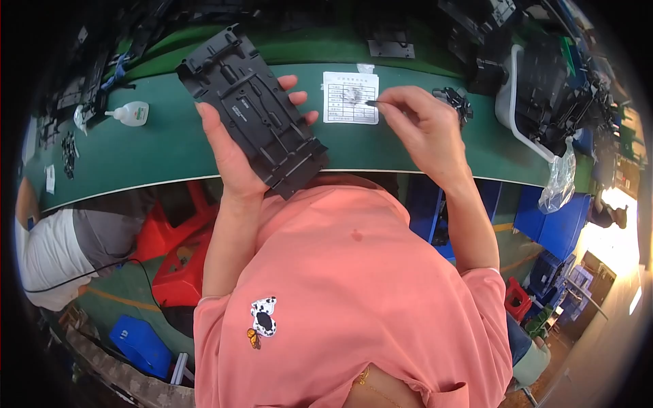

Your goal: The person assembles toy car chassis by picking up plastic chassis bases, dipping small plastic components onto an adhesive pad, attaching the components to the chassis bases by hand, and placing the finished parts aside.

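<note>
My left hand (235, 160) grips a long black moulded plastic panel (253, 112) along its edges. The thumb lies on the near left side and the fingertips show past the right side. Ribs, slots and raised clips cover the panel's upward face, and it is tilted above the table's front edge. Between thumb and fingers, my right hand (432, 129) pinches a small black piece (371, 103), whose exact kind is too small to tell. This hand hovers by a white printed sheet (350, 117), on which a small greyish, shiny heap (353, 96) lies.
On the green table (381, 149) are a white squeeze bottle (130, 113) and small black parts (69, 154) at left. Right of my hand lies a black parts cluster (457, 102). A white-rimmed bin (515, 88) holds black parts. A co-worker's sleeve (58, 248) shows at left.
</note>
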Demonstrator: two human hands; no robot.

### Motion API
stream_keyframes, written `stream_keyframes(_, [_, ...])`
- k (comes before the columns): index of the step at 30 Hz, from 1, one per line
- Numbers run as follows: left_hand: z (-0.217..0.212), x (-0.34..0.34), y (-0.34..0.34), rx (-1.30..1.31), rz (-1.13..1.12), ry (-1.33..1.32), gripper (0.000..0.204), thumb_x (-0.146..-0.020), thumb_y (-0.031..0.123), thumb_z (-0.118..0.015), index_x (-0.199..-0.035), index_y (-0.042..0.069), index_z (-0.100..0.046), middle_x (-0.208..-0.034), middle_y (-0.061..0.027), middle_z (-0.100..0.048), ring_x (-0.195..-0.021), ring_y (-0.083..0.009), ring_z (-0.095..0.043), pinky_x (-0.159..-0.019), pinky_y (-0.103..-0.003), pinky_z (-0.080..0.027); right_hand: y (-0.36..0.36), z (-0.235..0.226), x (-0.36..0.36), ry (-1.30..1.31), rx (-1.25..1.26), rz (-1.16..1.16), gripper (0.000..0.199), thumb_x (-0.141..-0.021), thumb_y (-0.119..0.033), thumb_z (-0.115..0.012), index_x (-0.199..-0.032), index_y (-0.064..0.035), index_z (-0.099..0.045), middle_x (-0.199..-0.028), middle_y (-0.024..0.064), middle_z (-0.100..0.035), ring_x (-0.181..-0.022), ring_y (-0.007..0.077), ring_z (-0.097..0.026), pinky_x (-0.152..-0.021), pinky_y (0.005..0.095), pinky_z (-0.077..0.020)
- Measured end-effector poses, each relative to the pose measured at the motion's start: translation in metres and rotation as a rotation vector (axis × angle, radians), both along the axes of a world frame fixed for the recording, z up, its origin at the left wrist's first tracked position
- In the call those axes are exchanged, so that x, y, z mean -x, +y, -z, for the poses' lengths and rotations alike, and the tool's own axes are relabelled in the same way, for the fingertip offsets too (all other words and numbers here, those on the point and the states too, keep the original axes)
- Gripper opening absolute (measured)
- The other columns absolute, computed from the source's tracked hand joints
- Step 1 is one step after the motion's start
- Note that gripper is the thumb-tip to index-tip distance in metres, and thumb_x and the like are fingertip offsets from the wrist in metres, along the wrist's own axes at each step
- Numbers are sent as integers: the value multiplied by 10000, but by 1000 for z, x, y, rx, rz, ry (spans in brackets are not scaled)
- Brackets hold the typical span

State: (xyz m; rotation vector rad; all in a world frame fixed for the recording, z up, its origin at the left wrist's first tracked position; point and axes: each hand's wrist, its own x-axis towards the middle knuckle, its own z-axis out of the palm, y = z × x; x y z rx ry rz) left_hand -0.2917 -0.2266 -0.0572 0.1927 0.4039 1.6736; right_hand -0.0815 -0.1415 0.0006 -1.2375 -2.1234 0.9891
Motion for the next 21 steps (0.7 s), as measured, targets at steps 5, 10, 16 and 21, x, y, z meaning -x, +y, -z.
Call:
stream_keyframes(5, [2, 1, -3, -24, 7, -34, 834, -867, 713, -269, -1342, 34, -365, -1249, -203, -494, -1049, -282, -574, -872, -539, -499, 15, 12, 19, -218, -453, -269, 99, -766, -23, -612, -864, -14, -602, -791, 115, -571, -783, 297, -566, -692, 395, -470])
stream_keyframes(10, [3, 3, -3, -21, 15, 23, 837, -866, 713, -274, -1325, 21, -384, -1242, -193, -500, -1037, -267, -583, -862, -513, -512, 19, 13, 27, -394, -619, -380, 139, -701, 8, -593, -838, -7, -579, -799, 119, -551, -790, 294, -552, -715, 395, -465])
stream_keyframes(16, [2, 2, -2, 4, 15, 19, 844, -862, 714, -292, -1315, 8, -392, -1236, -192, -504, -1034, -266, -584, -859, -508, -515, 19, 11, 31, -410, -622, -407, 137, -691, 15, -590, -823, 2, -556, -806, 126, -543, -786, 288, -546, -711, 392, -465])
stream_keyframes(21, [1, 2, -1, 8, 15, 28, 850, -859, 717, -295, -1310, 4, -397, -1237, -193, -504, -1037, -268, -582, -862, -510, -513, 20, 11, 34, -439, -596, -413, 142, -686, 16, -590, -821, 1, -550, -821, 125, -543, -789, 288, -544, -704, 385, -464])
